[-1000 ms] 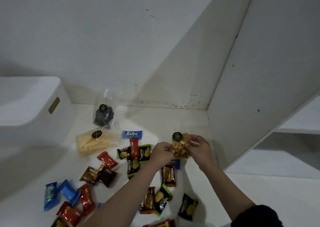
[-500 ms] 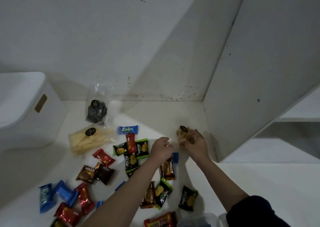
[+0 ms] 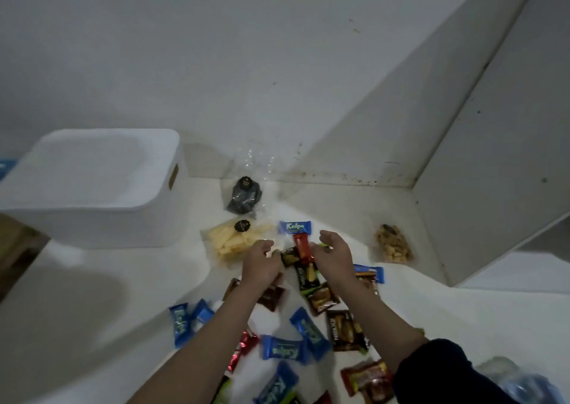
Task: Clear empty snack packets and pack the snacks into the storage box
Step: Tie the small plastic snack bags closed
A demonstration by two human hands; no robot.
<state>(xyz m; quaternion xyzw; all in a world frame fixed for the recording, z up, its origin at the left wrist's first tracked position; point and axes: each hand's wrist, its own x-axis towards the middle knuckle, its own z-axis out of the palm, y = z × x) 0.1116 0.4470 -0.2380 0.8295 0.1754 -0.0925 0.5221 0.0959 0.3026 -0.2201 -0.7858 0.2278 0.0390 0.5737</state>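
Observation:
My left hand (image 3: 260, 261) and my right hand (image 3: 334, 255) hover side by side over a heap of small snack packets, fingers loosely curved and holding nothing. A red packet (image 3: 303, 247) and a dark Nextar packet (image 3: 290, 257) lie between them. The clear bag of nuts (image 3: 393, 247) lies on the white surface close to the right wall, apart from both hands. The white storage box (image 3: 123, 224) stands at the left, its inside pale and blurred. A bag of yellow sticks (image 3: 228, 240) lies just left of my left hand.
A clear bag of dark snacks (image 3: 245, 195) leans near the back wall. A blue Kalpa packet (image 3: 294, 227) lies beyond my hands, and several blue, red and brown packets (image 3: 282, 349) are strewn toward me. A crumpled clear plastic bag (image 3: 518, 382) sits at bottom right. A white panel (image 3: 493, 187) walls off the right.
My right hand let go of the nut bag, which now lies by the right wall. Both hands moved left over the small packets. The view swung, showing more of the box.

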